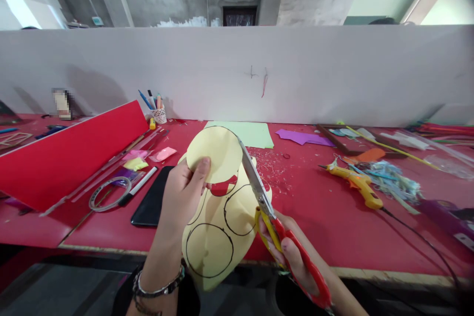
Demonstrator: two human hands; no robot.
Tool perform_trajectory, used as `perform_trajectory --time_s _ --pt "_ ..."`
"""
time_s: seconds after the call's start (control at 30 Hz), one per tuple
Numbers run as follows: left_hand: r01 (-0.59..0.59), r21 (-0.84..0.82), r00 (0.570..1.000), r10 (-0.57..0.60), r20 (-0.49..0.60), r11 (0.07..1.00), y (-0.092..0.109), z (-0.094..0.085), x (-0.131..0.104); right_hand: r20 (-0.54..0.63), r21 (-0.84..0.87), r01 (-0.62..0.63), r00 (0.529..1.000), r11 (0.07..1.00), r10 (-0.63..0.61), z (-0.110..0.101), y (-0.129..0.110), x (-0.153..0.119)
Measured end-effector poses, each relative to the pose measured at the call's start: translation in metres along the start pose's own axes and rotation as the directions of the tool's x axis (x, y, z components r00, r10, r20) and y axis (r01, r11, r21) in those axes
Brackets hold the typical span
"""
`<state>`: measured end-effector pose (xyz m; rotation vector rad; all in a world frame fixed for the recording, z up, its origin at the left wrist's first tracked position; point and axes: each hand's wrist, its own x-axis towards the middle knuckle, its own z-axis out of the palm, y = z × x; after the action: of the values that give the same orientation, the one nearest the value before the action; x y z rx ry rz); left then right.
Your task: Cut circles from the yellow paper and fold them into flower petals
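Note:
My left hand (188, 182) pinches the lower left edge of a round, pale yellow paper piece (217, 150), thumb on top. In my right hand (287, 244) are scissors (261, 197) with red and yellow handles, their blades pointing up and left to the disc's right edge. A larger pale yellow sheet (237, 252) with black drawn circles hangs below, over the table's front edge. Red shows through a cut-out gap in it under the disc. I cannot tell whether the disc is fully separate from the sheet.
A black phone-like slab (151, 202), a tape roll (110, 194) and a marker (138, 187) lie to the left. Behind are a pen cup (159, 114), pale green paper (255, 134) and purple paper (305, 137). A yellow glue gun (351, 182) with a cord lies right.

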<state>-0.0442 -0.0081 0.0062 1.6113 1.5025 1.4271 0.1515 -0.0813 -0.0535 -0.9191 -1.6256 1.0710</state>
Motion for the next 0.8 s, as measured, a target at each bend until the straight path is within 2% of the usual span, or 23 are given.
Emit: perform_trajectory --time_s 0.17,0.3,0.4,0.63,0.8 --pt "-0.004 -0.034 0.999 0.005 0.052 0.999 0.0024 0.0008 0.0011 0.030 -0.023 0.052 0.998 0.998 -0.051 -0.0009 0.0009 0.0022" --pt "0.019 -0.057 0.997 -0.014 0.077 0.998 0.0031 0.0020 0.0013 0.009 -0.083 0.079 0.997 0.993 -0.078 -0.0027 -0.0025 0.0047" --pt "0.026 -0.072 0.996 -0.020 0.086 0.997 0.0036 0.0028 0.0015 -0.012 -0.085 0.067 0.998 0.994 -0.068 -0.0033 -0.0021 0.0044" --pt "0.047 -0.130 0.996 -0.037 0.083 0.990 0.0076 0.0043 0.0017 0.021 0.004 -0.023 1.000 1.000 0.023 -0.0043 0.0023 0.0071" --pt "0.057 -0.160 0.995 -0.042 0.094 0.985 0.0035 0.0051 0.0040 0.042 0.057 -0.058 0.998 0.997 0.056 -0.0050 0.0048 0.0085"
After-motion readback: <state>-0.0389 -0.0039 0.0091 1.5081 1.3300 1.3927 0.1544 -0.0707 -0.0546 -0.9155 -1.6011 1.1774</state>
